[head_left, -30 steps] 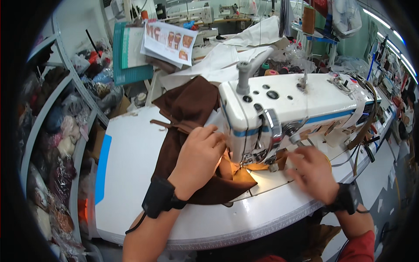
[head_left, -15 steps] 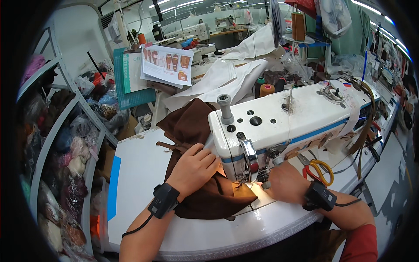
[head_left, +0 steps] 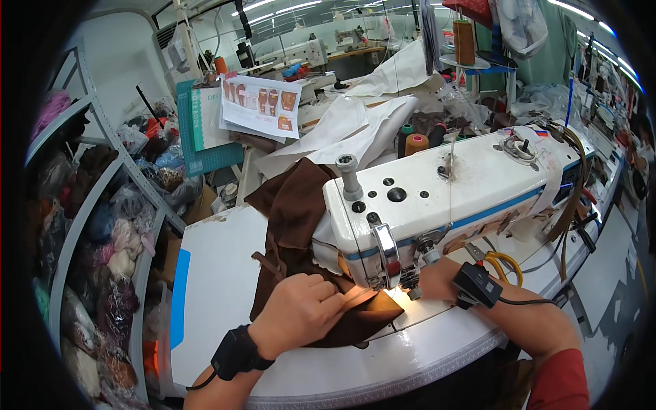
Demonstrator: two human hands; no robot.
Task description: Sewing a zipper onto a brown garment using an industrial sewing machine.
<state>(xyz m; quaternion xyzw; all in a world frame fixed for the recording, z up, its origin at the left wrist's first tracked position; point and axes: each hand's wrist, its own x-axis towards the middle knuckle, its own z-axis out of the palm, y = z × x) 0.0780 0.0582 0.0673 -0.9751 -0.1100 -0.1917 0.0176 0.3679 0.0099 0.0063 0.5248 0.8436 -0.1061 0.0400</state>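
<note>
A white sewing machine (head_left: 437, 195) with a blue stripe stands on the table, its lamp lighting the needle area. Brown fabric (head_left: 290, 219) lies to the left of the machine head and runs under it, with a narrow brown strip (head_left: 270, 265) sticking out on its left side. My left hand (head_left: 301, 311) rests on the fabric just left of the needle, fingers curled and closed on the cloth, fingertips pointing at the lit spot. My right hand (head_left: 439, 279) reaches in behind the presser foot area on the right; the machine head hides its fingers.
Scissors (head_left: 502, 265) with yellow and red handles lie right of my right hand. Thread cones (head_left: 415, 143) stand behind the machine, near white sheets (head_left: 342, 130) and a printed page (head_left: 260, 106). A metal shelf (head_left: 102, 181) with bagged materials rises at the left.
My left hand has moved down and slightly right, from the upper part of the fabric to beside the needle. My right hand has shifted slightly up, farther behind the machine head.
</note>
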